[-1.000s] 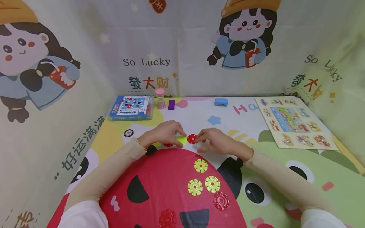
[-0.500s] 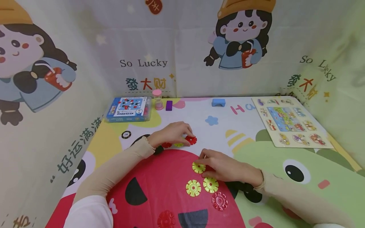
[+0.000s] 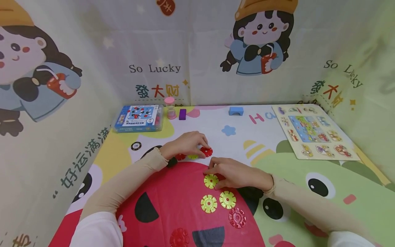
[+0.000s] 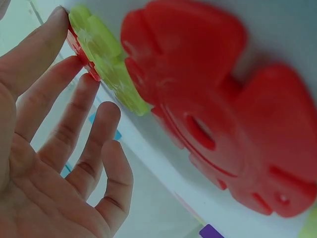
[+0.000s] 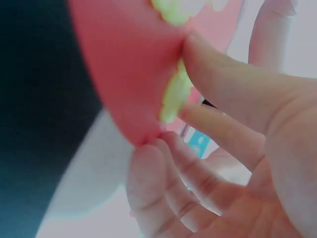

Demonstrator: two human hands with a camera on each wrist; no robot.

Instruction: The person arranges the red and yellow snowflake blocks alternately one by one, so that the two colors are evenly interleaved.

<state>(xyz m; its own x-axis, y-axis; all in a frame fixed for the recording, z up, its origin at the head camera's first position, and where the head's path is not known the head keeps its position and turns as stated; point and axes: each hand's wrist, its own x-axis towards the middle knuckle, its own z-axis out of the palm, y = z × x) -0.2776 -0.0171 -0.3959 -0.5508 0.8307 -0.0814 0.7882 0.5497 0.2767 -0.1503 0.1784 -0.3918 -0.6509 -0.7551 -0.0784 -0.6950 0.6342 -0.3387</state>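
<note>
My left hand (image 3: 187, 144) pinches a red snowflake disc (image 3: 206, 151) at the right end of a joined row. A yellow snowflake disc (image 4: 106, 59) and another red snowflake disc (image 4: 198, 109) follow in that row, large in the left wrist view; the hand and wrist partly cover it in the head view. Closer to me, my right hand (image 3: 236, 172) has thumb and finger at opposite edges of a loose yellow snowflake disc (image 3: 211, 181), pinching it over the red part of the cloth. Its yellow rim (image 5: 174, 96) shows blurred between the fingertips in the right wrist view.
Two loose yellow discs (image 3: 227, 200) and two red discs (image 3: 237, 218) lie nearer me. Along the back stand a boxed set (image 3: 139, 118), an hourglass (image 3: 170, 108), a purple block (image 3: 182, 114) and a blue arch block (image 3: 236, 110). A puzzle board (image 3: 314, 132) lies right.
My right hand has left the red disc at the row's end, come nearer me to a loose yellow disc and shifted it slightly left. My left hand has moved right along the row onto that red disc.
</note>
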